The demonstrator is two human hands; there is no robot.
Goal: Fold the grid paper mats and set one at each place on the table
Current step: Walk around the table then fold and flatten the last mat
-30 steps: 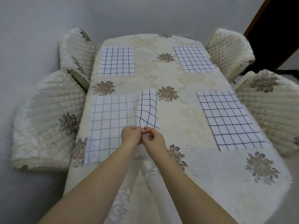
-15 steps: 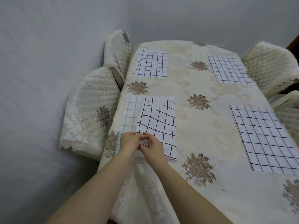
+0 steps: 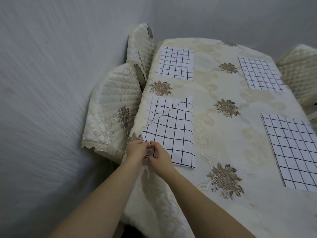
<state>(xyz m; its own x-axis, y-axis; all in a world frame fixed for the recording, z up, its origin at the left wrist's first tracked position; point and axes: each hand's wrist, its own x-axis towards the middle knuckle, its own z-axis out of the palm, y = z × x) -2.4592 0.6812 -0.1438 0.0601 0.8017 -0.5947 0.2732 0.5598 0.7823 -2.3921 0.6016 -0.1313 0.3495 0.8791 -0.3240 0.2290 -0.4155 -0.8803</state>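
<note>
The left hand (image 3: 136,149) and the right hand (image 3: 160,158) are meeting at the lower centre-left of the frame, fingertips almost touching. Both are pinching the near left corner of the near-left mat (image 3: 171,134), with thumbs and fingers curled onto the paper edge. Neither hand is holding anything else. Whether the lower layer is also caught in the pinch cannot be told.

This mat is lying directly up-frame from the hands, along the left margin of the tabletop (image 3: 205,86). Its long axis is running near to far. The crease is running down its right side, and the upper layer is lying over the lower one. The far left corner of the upper layer is curving up, leaving a strip of the lower layer exposed.

The coming move is probably turning on matching the pinched corner to the one beneath, then pressing up-frame along the left edge. The left hand is sitting nearer that edge.

Further on, the near-right mat (image 3: 291,148), the far-left mat (image 3: 175,63) and the far-right mat (image 3: 260,75) are lying flat.

No brand, label or writing is showing; only grid lines.
</note>
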